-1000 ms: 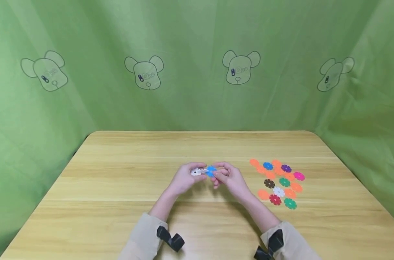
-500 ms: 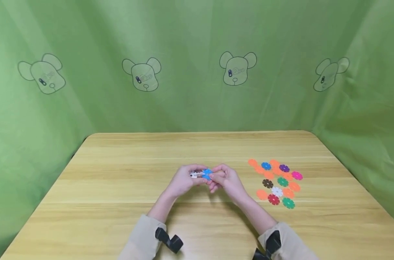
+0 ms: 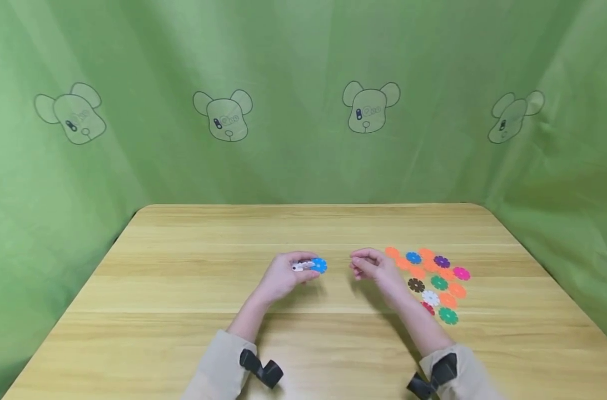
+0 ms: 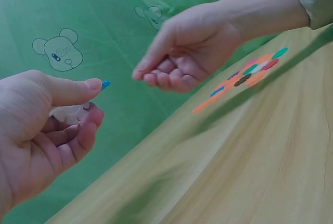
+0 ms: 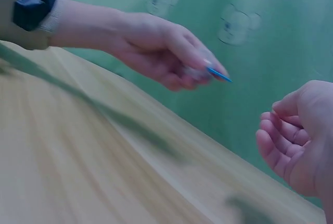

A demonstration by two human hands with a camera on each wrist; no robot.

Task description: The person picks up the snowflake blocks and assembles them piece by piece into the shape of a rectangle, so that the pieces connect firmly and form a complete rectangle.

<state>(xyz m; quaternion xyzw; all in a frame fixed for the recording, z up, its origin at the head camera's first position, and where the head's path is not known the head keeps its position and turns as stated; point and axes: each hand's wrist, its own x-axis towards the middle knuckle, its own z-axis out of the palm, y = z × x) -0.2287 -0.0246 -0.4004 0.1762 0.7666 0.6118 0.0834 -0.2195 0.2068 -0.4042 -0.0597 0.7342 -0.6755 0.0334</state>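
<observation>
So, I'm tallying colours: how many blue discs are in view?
2: one blue disc in the left hand, another on the table among orange discs; more may be hidden.

Free air parts left hand point(image 3: 282, 273) from right hand point(image 3: 379, 271)

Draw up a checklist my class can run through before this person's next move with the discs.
1. Left hand gripping the white piece: ok.
2. Held blue disc exposed for joining: ok, its edge sticks out past the fingertips.
3. Blue disc firmly slotted to the white piece: cannot tell, fingers hide much of the join.
4. Right hand free: ok, no disc shows in it.
5. Red disc fully visible from the head: not ok, the right forearm partly covers it.
</observation>
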